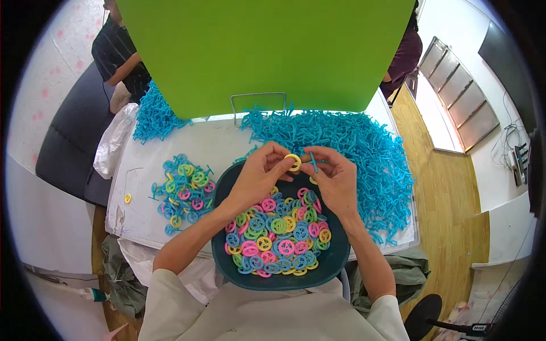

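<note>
White worktable (170,149) under a tall green backboard (267,51), wood floor off to one side. Dark teal bowl (335,256) at the table's near edge, against the body, full of small plastic wheels (278,238) in pink, yellow, green and blue; likely kept close so both hands work above it. Left hand (259,173) above the bowl's far rim, fingertips pinched on a yellow wheel (293,162), held up at eye line. Right hand (335,179) beside it, fingers closed on a thin blue stick (313,163), tip near the wheel's hub. Left of the bowl, a loose cluster of wheels on blue sticks (185,193). Beyond and right of the bowl, a heap of blue sticks (364,153) within reach. One stray yellow wheel (128,198) further left.
</note>
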Action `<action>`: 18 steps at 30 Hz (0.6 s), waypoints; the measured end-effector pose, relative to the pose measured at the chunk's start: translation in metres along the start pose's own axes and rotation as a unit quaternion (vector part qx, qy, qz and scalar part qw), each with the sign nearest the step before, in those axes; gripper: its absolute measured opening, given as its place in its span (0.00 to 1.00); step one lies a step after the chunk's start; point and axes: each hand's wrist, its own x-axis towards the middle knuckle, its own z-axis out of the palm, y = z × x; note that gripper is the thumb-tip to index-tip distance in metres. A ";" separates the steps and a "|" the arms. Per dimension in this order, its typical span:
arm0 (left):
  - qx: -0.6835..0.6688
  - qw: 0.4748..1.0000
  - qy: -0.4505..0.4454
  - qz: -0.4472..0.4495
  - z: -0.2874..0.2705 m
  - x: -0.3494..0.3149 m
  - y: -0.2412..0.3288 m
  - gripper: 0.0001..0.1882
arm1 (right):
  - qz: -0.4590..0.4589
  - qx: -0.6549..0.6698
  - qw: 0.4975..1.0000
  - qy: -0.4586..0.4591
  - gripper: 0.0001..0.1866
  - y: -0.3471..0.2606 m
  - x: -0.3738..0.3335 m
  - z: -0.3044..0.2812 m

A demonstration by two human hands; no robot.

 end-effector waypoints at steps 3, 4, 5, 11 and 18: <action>-0.025 1.000 -0.003 -0.013 -0.002 0.002 -0.007 0.08 | -0.021 -0.018 1.000 -0.002 0.15 0.007 0.001 0.001; -0.025 1.000 -0.002 -0.013 -0.003 0.002 -0.009 0.08 | -0.044 -0.034 0.998 0.002 0.15 0.008 0.001 0.001; 0.005 1.000 0.005 -0.004 -0.004 0.003 -0.010 0.08 | -0.044 -0.034 0.998 0.001 0.15 0.006 0.001 0.002; 0.100 0.993 0.027 0.047 -0.003 0.000 -0.009 0.04 | 0.059 -0.008 0.996 -0.069 0.15 0.002 0.005 0.000; 0.024 0.995 0.074 0.056 0.006 -0.002 0.002 0.06 | 0.050 0.064 0.996 -0.036 0.16 0.007 0.002 0.001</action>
